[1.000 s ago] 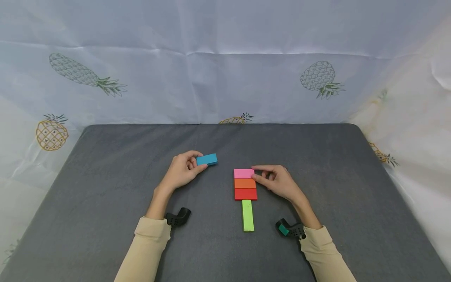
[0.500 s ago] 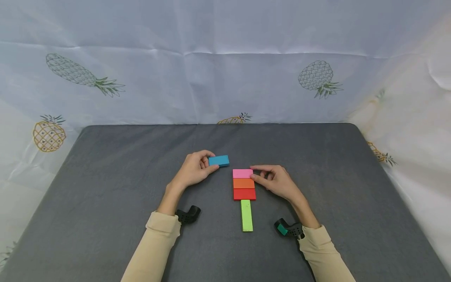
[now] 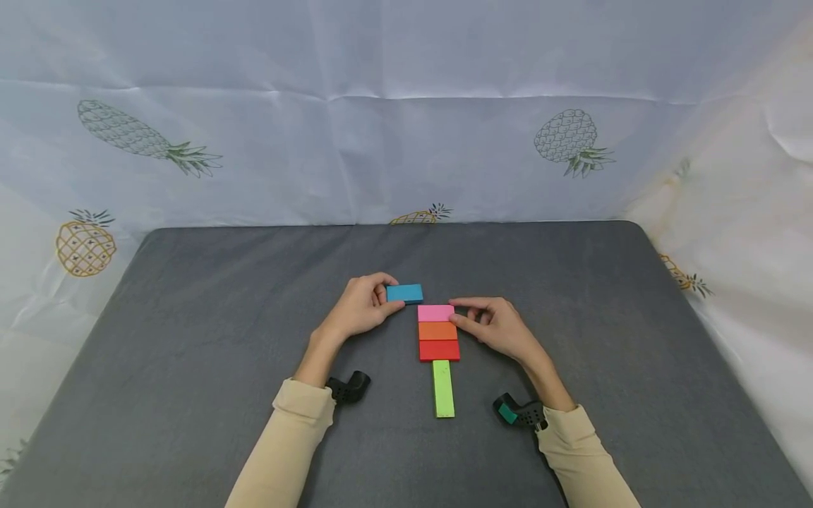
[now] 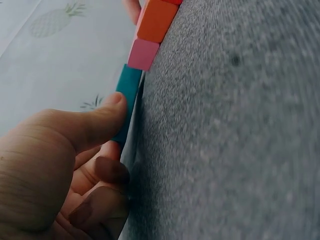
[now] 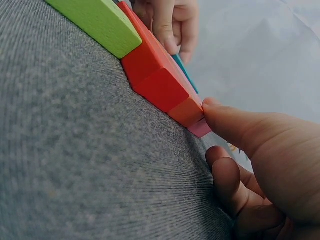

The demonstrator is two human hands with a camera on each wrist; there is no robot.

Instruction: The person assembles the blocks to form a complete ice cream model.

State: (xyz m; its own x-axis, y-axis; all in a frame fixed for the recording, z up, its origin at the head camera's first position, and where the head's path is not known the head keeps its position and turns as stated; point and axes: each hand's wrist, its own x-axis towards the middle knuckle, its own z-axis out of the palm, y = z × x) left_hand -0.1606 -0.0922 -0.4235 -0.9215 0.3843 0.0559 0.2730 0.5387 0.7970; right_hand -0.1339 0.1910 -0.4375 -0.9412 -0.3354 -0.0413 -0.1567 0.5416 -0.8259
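Note:
My left hand (image 3: 362,303) pinches a blue block (image 3: 405,293) by its left end, between thumb and fingers. In the left wrist view the blue block (image 4: 129,82) is held close to the cloth beside the pink block. The pink block (image 3: 435,313) tops a row, with an orange block (image 3: 437,331) and a red block (image 3: 439,350) below it. A lime green block (image 3: 443,388) extends lengthwise from the red one toward me. My right hand (image 3: 498,324) holds the pink block's right end, its thumb and index finger at the corners; in the right wrist view the index tip's contact is hidden.
A grey cloth-covered table (image 3: 222,353) lies under everything. Behind it hangs a white curtain (image 3: 381,141) with pineapple prints. Black wrist cameras sit on the left wrist (image 3: 349,387) and right wrist (image 3: 521,411).
My left hand has carried the blue block rightward and slightly nearer, to just beyond the pink block's far left corner. The right hand stays at the pink block.

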